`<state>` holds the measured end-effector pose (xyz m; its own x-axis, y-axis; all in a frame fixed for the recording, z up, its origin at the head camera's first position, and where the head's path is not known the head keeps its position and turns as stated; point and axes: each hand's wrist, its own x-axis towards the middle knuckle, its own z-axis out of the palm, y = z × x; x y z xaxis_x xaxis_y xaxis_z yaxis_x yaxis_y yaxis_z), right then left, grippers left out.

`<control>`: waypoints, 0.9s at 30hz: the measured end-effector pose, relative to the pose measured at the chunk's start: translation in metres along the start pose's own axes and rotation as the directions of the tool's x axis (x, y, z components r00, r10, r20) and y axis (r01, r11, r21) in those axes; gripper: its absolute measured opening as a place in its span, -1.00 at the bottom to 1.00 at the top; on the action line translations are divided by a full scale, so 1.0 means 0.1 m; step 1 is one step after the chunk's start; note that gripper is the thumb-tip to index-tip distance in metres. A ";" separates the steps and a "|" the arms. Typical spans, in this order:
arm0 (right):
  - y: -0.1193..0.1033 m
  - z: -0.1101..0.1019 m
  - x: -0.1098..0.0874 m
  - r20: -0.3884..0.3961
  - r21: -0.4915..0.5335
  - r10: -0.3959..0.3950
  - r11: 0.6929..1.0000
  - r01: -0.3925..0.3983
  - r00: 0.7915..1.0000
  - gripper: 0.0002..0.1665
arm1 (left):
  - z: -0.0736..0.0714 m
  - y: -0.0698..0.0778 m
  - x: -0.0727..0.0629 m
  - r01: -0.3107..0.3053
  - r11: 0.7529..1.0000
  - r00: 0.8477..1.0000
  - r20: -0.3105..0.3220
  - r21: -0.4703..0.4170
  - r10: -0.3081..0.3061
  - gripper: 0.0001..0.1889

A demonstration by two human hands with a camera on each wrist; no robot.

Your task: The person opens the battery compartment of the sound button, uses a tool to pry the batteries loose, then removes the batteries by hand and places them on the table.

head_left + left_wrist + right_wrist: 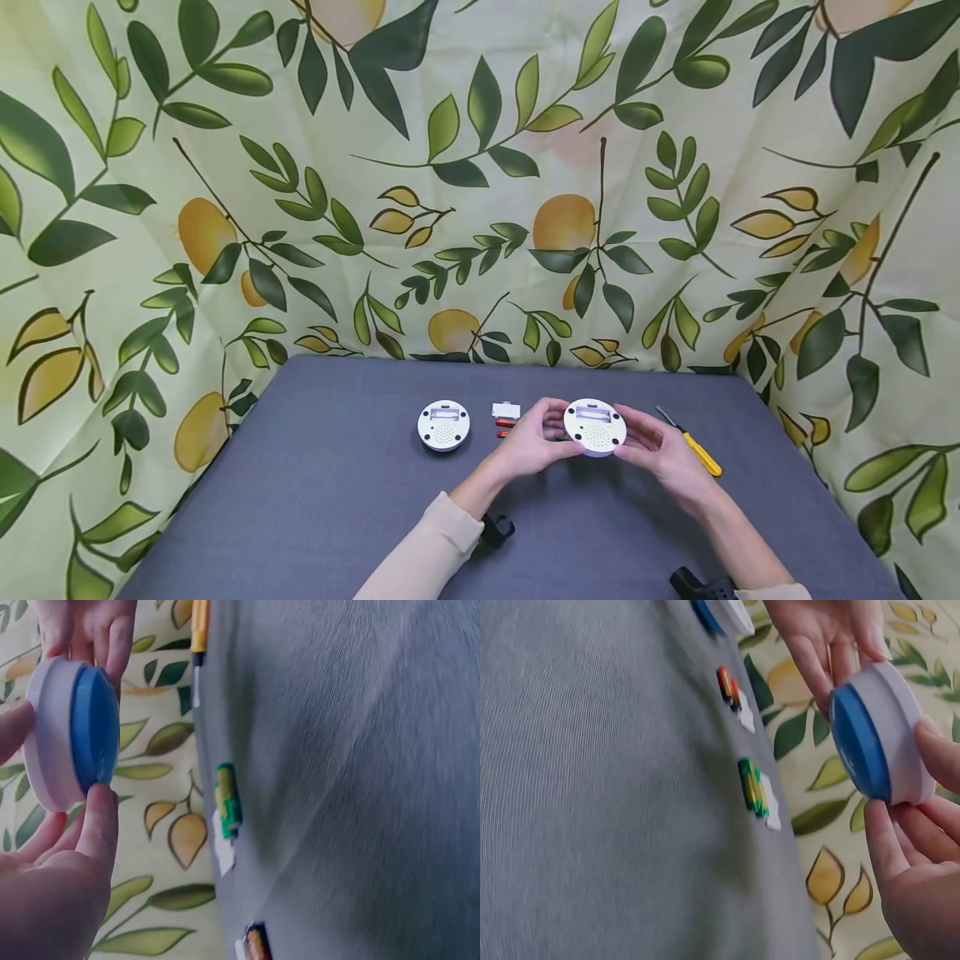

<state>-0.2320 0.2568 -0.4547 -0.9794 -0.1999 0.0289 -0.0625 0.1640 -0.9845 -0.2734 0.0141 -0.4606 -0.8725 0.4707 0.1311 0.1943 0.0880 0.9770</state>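
Note:
Both hands hold a round white device [597, 440] above the table, one at each side. Its flat back faces the head camera and shows an uncovered battery compartment, speaker holes and dark feet. The wrist views show a blue domed front [96, 731] on its far side. My left hand [534, 443] grips the left rim between thumb and fingers. The right hand [667, 454] grips the right rim likewise. Beneath the device lie green batteries [750, 786] beside a white cover [771, 804], mostly hidden by the left hand in the head view.
A second white-and-blue device [444, 440] lies back upward at the left, its battery compartment uncovered. Red batteries [504, 422] and another white cover [506, 409] lie between it and the left hand. Right of the hands is a yellow-handled screwdriver [702, 453]. Leaf-patterned cloth [480, 250] hangs behind the grey table [322, 475].

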 end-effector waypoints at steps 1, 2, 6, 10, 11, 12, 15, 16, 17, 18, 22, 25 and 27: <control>0.03 -0.03 0.00 0.003 -0.003 -0.003 1.000 0.003 1.000 -0.10 | 0.03 -0.01 0.02 0.001 1.000 1.000 -0.004 0.003 -0.001 -0.40; 0.05 -0.06 0.01 0.006 -0.004 -0.004 1.000 0.004 1.000 -0.10 | 0.06 -0.03 0.03 -0.001 1.000 1.000 -0.008 0.006 0.001 -0.40; 0.16 -0.16 0.02 0.017 -0.015 -0.002 1.000 0.003 1.000 -0.12 | 0.16 -0.09 0.09 0.005 1.000 1.000 -0.013 0.031 -0.005 -0.42; 0.26 -0.25 0.01 0.034 -0.025 0.002 1.000 -0.002 0.999 -0.14 | 0.28 -0.14 0.13 0.031 0.994 0.999 -0.026 0.105 -0.028 -0.46; 0.27 -0.26 0.00 0.032 -0.024 0.008 1.000 -0.007 0.999 -0.14 | 0.31 -0.15 0.14 0.042 0.991 0.999 -0.033 0.124 -0.038 -0.46; 0.29 -0.28 0.00 0.027 -0.026 0.013 1.000 -0.012 1.000 -0.14 | 0.34 -0.16 0.16 0.049 0.989 0.998 -0.041 0.140 -0.044 -0.47; 0.33 -0.32 0.00 0.008 -0.027 0.032 0.999 -0.031 0.999 -0.14 | 0.44 -0.17 0.21 0.077 0.978 0.995 -0.072 0.192 -0.064 -0.48; 0.34 -0.33 0.00 -0.002 -0.026 0.039 0.999 -0.040 0.999 -0.14 | 0.47 -0.17 0.23 0.085 0.975 0.994 -0.083 0.207 -0.070 -0.48; 0.34 -0.34 0.01 -0.012 -0.028 0.047 0.998 -0.047 0.999 -0.14 | 0.49 -0.18 0.25 0.092 0.971 0.993 -0.093 0.219 -0.073 -0.48; 0.35 -0.34 0.01 -0.023 -0.030 0.056 0.998 -0.057 0.998 -0.15 | 0.51 -0.18 0.26 0.092 0.968 0.992 -0.101 0.233 -0.070 -0.48; 0.37 -0.34 0.02 -0.042 -0.066 0.088 0.994 -0.091 0.995 -0.15 | 0.56 -0.21 0.28 0.094 0.961 0.991 -0.115 0.259 -0.067 -0.50; 0.38 -0.33 0.02 -0.057 -0.110 0.108 0.987 -0.114 0.993 -0.18 | 0.57 -0.22 0.28 0.105 0.958 0.991 -0.110 0.268 -0.078 -0.51; 0.38 -0.33 0.01 -0.068 -0.154 0.109 0.981 -0.119 0.992 -0.20 | 0.55 -0.21 0.27 0.126 0.950 0.989 -0.109 0.286 -0.099 -0.51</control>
<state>-0.2411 0.2942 -0.4862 -0.9911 -0.1150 -0.0673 0.0254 0.3331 -0.9426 -0.2763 0.0736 -0.4872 -0.9311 0.3609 0.0518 0.2026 0.3940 0.8965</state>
